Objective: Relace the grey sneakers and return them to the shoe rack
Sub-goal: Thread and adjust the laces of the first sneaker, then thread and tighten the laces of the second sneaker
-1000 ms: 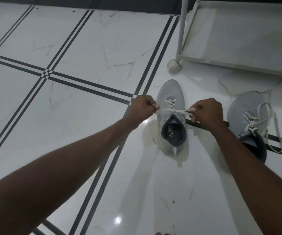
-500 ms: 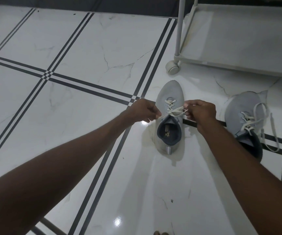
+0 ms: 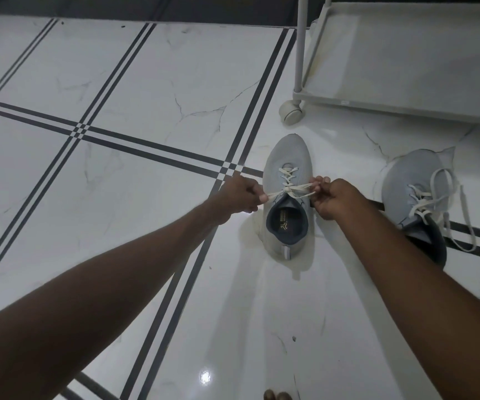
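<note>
A grey sneaker (image 3: 287, 157) stands upright on the white floor, toe pointing away from me. Its white lace (image 3: 288, 189) is crossed up the eyelets and meets in a knot above the dark opening. My left hand (image 3: 240, 194) pinches one lace strand on the shoe's left side. My right hand (image 3: 332, 197) grips the strands on its right side. Both hands pull the lace taut sideways. A second grey sneaker (image 3: 414, 183) lies to the right, partly behind my right forearm, with a long loose lace (image 3: 460, 209) trailing on the floor.
A white shoe rack (image 3: 406, 53) on a caster wheel (image 3: 290, 112) stands at the upper right, its lowest shelf bare. The floor is glossy white tile with dark stripes. Toes show at the bottom edge (image 3: 276, 395).
My hands have moved apart from the shoe's middle, drawing the lace strands out sideways and tightening the knot. The view has shifted slightly; neither sneaker has moved.
</note>
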{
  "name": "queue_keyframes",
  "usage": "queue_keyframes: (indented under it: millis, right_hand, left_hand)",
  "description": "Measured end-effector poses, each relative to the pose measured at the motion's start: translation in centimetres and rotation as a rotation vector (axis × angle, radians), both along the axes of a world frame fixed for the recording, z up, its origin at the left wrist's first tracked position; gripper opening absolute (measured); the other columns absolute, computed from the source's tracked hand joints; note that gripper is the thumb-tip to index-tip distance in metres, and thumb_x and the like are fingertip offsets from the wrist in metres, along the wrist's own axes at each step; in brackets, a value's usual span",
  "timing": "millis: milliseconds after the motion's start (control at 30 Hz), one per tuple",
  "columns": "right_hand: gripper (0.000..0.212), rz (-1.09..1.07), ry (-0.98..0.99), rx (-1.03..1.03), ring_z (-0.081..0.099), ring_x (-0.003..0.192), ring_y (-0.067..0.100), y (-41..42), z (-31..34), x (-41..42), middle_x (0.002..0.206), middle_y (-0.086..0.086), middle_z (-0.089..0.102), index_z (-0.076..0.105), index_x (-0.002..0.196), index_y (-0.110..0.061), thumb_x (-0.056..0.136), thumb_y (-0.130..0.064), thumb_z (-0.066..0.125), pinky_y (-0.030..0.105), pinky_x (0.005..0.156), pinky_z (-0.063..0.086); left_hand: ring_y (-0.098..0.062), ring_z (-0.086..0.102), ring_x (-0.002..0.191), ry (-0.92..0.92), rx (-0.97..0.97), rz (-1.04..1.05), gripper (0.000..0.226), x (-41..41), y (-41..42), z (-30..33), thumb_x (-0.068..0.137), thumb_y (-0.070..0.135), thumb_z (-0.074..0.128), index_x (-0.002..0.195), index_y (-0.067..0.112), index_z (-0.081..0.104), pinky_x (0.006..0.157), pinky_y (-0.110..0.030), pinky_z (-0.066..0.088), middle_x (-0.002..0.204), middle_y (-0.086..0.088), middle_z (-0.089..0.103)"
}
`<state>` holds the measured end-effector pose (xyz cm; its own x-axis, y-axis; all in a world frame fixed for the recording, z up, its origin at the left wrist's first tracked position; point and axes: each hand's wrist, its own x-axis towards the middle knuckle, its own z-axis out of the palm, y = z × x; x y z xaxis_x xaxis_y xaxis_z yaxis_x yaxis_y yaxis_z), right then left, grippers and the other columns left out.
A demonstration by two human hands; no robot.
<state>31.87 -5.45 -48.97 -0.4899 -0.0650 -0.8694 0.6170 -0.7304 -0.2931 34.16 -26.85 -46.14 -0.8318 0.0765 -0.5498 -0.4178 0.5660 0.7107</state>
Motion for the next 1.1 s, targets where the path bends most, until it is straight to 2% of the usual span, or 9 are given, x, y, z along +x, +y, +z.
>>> queue_keyframes:
  millis: [100,267,467,567,700,767,867,967,1100]
  right_hand:
    - [0.037,0.028,-0.059,0.065,0.041,0.035,0.008,-0.4,-0.4,-0.6,0.069,0.004,0.054,0.049,0.068,-0.009,0.100,0.001,0.033,0.011,0.030,0.030]
    - [0.044,0.157,-0.106,0.175,0.023,0.017,0.010,-0.1,-0.8,-1.2,0.064,0.004,0.038,0.042,0.058,-0.008,0.098,-0.003,0.024,0.008,0.028,0.018]
    - [0.042,0.265,-0.082,0.263,0.024,0.018,0.007,0.2,-1.1,-1.4,0.065,0.004,0.040,0.036,0.059,-0.010,0.098,-0.003,0.023,0.014,0.033,0.018]
    - [0.042,0.270,-0.054,0.310,0.029,0.029,0.008,-0.2,-1.2,-1.5,0.064,0.006,0.040,0.038,0.058,-0.008,0.098,-0.002,0.025,0.012,0.028,0.020]
    - [0.033,0.375,0.073,0.570,0.046,0.042,0.014,-0.4,-1.7,-1.2,0.060,0.012,0.058,0.062,0.064,-0.004,0.093,-0.003,0.048,0.017,0.035,0.045]
    - [0.025,0.463,0.152,0.693,0.055,0.042,0.017,-0.1,-1.6,-1.0,0.061,0.014,0.065,0.071,0.075,-0.002,0.093,-0.015,0.060,0.024,0.044,0.053]
    - [0.028,0.556,0.268,0.781,0.062,0.046,0.023,0.7,-0.7,-1.1,0.067,0.016,0.071,0.071,0.085,0.003,0.089,-0.024,0.069,0.034,0.056,0.061]
    - [0.026,0.699,0.401,0.908,0.068,0.053,0.029,1.5,1.5,-2.1,0.076,0.019,0.074,0.071,0.084,0.003,0.087,-0.022,0.069,0.043,0.065,0.062]
    - [0.018,1.088,0.500,1.057,0.073,0.064,0.035,4.5,5.4,-4.4,0.077,0.015,0.075,0.070,0.090,0.003,0.087,-0.015,0.067,0.044,0.067,0.062]
  left_hand:
    - [-0.013,0.061,0.063,-0.031,0.098,0.064,0.020,0.6,-0.6,-0.2,0.086,0.007,0.074,0.070,0.011,0.063,0.066,-0.025,0.053,0.072,-0.006,0.063]
    - [-0.015,0.061,0.066,-0.039,0.103,0.032,0.019,1.3,-0.9,-0.5,0.088,0.006,0.071,0.072,0.010,0.062,0.066,-0.023,0.052,0.071,-0.007,0.064]
    - [-0.014,0.059,0.062,-0.073,0.130,0.042,0.026,2.1,-1.6,-1.0,0.087,0.004,0.071,0.065,0.014,0.063,0.065,-0.024,0.050,0.063,-0.003,0.061]
    - [-0.013,0.058,0.060,-0.063,0.112,0.051,0.023,1.9,-1.7,-1.0,0.087,0.005,0.072,0.067,0.013,0.064,0.062,-0.022,0.050,0.063,-0.004,0.062]
    - [-0.016,0.063,0.070,0.011,-0.006,-0.052,0.013,0.9,-1.6,-1.0,0.085,0.016,0.076,0.078,0.009,0.068,0.065,-0.023,0.053,0.079,-0.015,0.070]
    - [-0.012,0.066,0.075,0.011,-0.012,-0.093,0.014,0.5,-0.9,-1.0,0.085,0.020,0.076,0.090,0.008,0.072,0.065,-0.022,0.055,0.087,-0.007,0.073]
    - [-0.007,0.066,0.079,0.149,-0.148,-0.162,0.013,-0.9,1.2,-0.3,0.086,0.022,0.073,0.095,0.014,0.074,0.071,-0.024,0.051,0.089,0.005,0.072]
    - [-0.011,0.066,0.083,0.333,-0.339,-0.181,0.011,-2.9,3.7,1.3,0.087,0.020,0.068,0.093,0.014,0.074,0.074,-0.024,0.050,0.092,0.003,0.074]
    - [-0.016,0.068,0.083,0.457,-0.327,-0.194,0.011,-4.8,8.0,2.6,0.086,0.016,0.065,0.087,0.017,0.075,0.079,-0.029,0.053,0.091,0.001,0.076]
